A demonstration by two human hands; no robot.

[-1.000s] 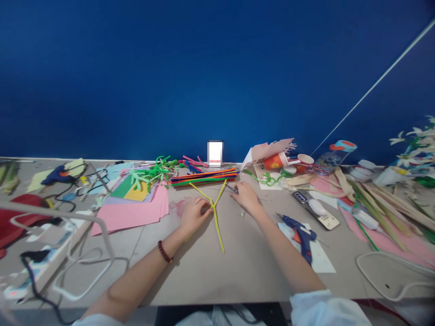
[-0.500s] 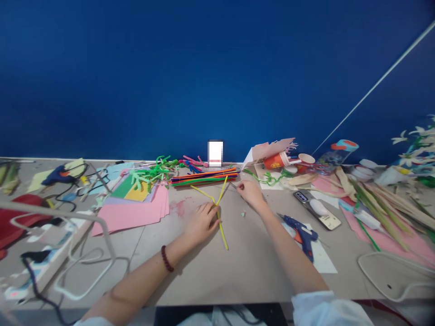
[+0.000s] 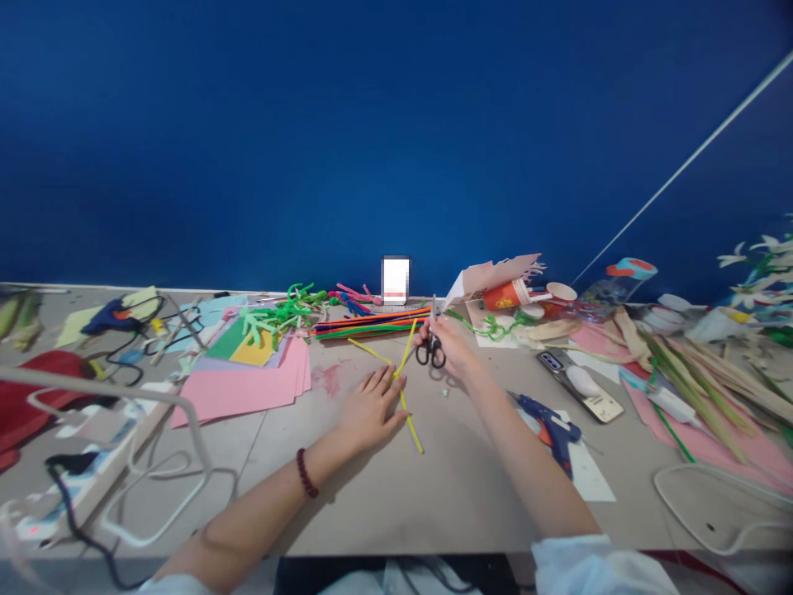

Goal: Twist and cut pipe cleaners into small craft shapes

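Yellow pipe cleaners (image 3: 413, 431) joined in a branching Y shape lie on the grey table. My left hand (image 3: 370, 409) rests palm down at their junction, fingers spread and touching them. My right hand (image 3: 455, 343) is closed around a pair of black-handled scissors (image 3: 429, 352), raised a little above the table with the blades pointing up and away from me. Behind both hands lies a bundle of coloured pipe cleaners (image 3: 372, 325), orange, purple and green among them.
Pink paper (image 3: 239, 392) and green twisted pipe cleaners (image 3: 278, 310) lie left. To the right are a blue glue gun (image 3: 554, 426), a phone (image 3: 573, 382), a red paper cup (image 3: 505, 295) and dried leaves (image 3: 694, 388). A power strip (image 3: 92, 463) with cables stands at the left.
My right hand has picked up the scissors and lifted them off the table. My left hand's fingers have spread out flatter, and the yellow pipe cleaners' lower end has shifted slightly right.
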